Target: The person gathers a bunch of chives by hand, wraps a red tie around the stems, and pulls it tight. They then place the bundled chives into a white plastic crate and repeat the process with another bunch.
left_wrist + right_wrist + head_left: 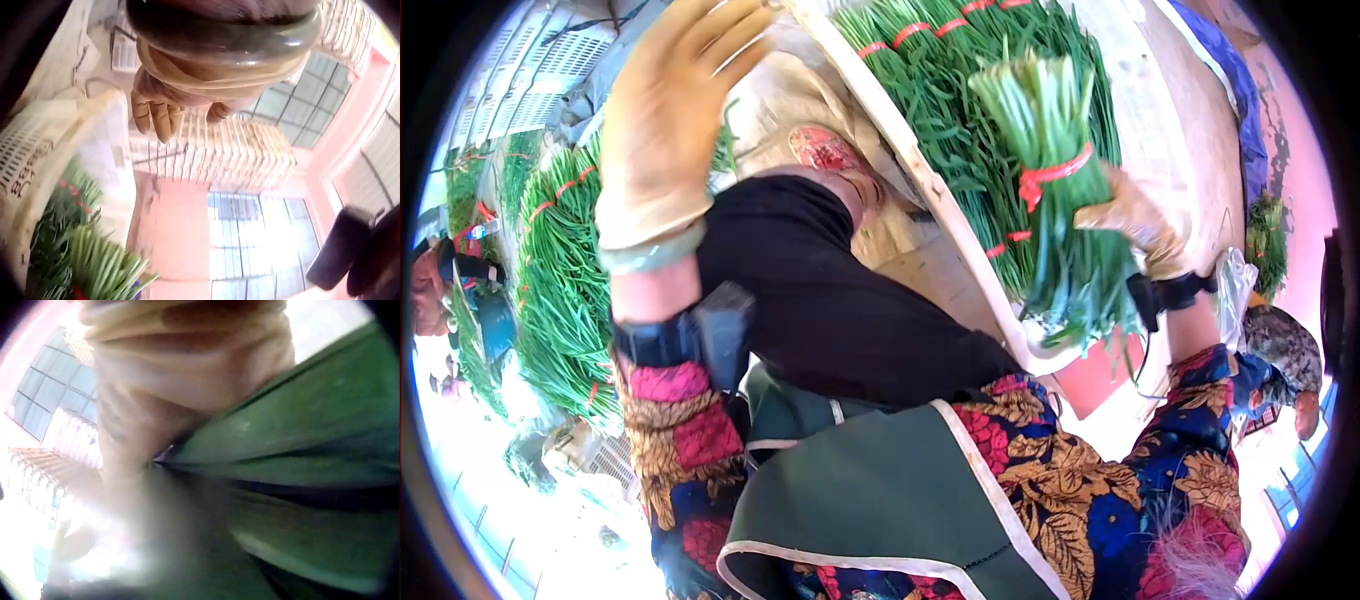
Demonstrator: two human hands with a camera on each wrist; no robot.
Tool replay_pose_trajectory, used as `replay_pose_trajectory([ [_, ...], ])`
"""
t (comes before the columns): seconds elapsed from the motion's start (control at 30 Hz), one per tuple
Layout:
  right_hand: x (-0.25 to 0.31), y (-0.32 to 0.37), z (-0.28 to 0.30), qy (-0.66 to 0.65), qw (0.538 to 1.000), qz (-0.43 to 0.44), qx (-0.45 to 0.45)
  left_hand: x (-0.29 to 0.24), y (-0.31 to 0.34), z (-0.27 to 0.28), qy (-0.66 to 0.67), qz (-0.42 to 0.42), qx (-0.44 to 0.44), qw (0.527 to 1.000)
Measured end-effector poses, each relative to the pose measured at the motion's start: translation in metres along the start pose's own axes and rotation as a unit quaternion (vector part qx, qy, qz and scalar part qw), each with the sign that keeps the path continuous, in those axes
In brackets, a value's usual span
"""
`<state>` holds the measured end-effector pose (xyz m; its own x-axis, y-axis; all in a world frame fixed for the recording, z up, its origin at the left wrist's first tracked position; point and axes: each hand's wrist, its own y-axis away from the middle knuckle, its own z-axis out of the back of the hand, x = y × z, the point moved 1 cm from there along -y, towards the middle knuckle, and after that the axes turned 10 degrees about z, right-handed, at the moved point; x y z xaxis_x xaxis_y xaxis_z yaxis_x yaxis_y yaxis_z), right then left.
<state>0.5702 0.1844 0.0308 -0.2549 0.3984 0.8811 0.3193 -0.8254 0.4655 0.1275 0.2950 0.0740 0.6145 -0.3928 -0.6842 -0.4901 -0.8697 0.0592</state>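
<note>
At two o'clock in the head view, the green bunch (1060, 215) is clasped in the right hand (1140, 222), just below its red tie (1056, 174), at the white crate (940, 190). Up at ten o'clock, the left hand (665, 130) is raised, fingers extended, nothing held: the hands are well apart. A firm, gentle grip is called for here; the leaves should be left uncrushed, the tie undragged.

- Red-banded, a bundle of long green leaves (1068, 205), pale stalk ends pointing away from the body, sits gripped in the gloved right hand (1145, 225).
- Similar bundles (940, 110) lie packed alongside.
</note>
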Motion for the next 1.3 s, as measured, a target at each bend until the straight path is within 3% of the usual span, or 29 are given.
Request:
replay_pose_trajectory([
  [0.03, -0.01, 0.001, -0.01, -0.024, 1.0, 0.012, -0.012, -0.007, 0.013, 0.003, -0.031, -0.03, -0.116, 0.992],
  [0.07, 0.018, -0.025, -0.02, -0.035, 0.999, 0.02, -0.011, -0.041, 0.028, 0.01, -0.05, -0.071, -0.241, 0.967],
  [0.2, 0.039, -0.081, -0.05, -0.069, 0.992, 0.107, -0.015, -0.07, 0.094, 0.046, -0.01, -0.061, -0.342, 0.938],
  [0.27, 0.054, -0.132, -0.069, -0.027, 0.985, 0.161, -0.053, -0.071, 0.126, 0.079, 0.019, -0.06, -0.306, 0.95],
  [0.3, 0.032, -0.142, -0.06, 0.043, 0.981, 0.161, -0.104, -0.052, 0.143, 0.064, 0.018, -0.074, -0.354, 0.932],
  [0.4, 0.045, -0.206, -0.077, 0.162, 0.963, 0.147, -0.158, -0.037, 0.166, 0.064, 0.018, -0.09, -0.46, 0.883],
  [0.5, 0.06, -0.256, -0.092, 0.251, 0.945, 0.129, -0.164, -0.023, 0.195, 0.092, 0.034, -0.081, -0.482, 0.872],
  [0.6, 0.045, -0.272, -0.101, 0.207, 0.952, 0.151, -0.168, -0.009, 0.207, 0.114, 0.06, -0.083, -0.517, 0.85],
  [0.63, 0.046, -0.272, -0.104, 0.252, 0.938, 0.146, -0.186, -0.004, 0.21, 0.121, 0.065, -0.077, -0.535, 0.839],
  [0.73, 0.033, -0.27, -0.116, 0.28, 0.924, 0.157, -0.208, 0.016, 0.21, 0.121, 0.012, -0.081, -0.5, 0.862],
  [0.87, 0.025, -0.281, -0.11, 0.29, 0.917, 0.208, -0.176, 0.033, 0.204, 0.115, 0.042, -0.08, -0.491, 0.866],
  [1.03, 0.02, -0.316, -0.079, 0.306, 0.903, 0.28, -0.11, 0.028, 0.227, 0.101, -0.086, -0.083, -0.556, 0.822],
  [1.07, 0.037, -0.313, -0.089, 0.339, 0.865, 0.344, -0.138, 0.028, 0.237, 0.103, -0.093, -0.082, -0.571, 0.812],
  [1.1, 0.041, -0.316, -0.091, 0.358, 0.852, 0.354, -0.146, 0.027, 0.247, 0.105, -0.102, -0.079, -0.584, 0.802],
  [1.3, 0.037, -0.334, -0.068, 0.431, 0.841, 0.289, -0.151, 0.033, 0.295, 0.125, 0.03, -0.088, -0.636, 0.766],
])
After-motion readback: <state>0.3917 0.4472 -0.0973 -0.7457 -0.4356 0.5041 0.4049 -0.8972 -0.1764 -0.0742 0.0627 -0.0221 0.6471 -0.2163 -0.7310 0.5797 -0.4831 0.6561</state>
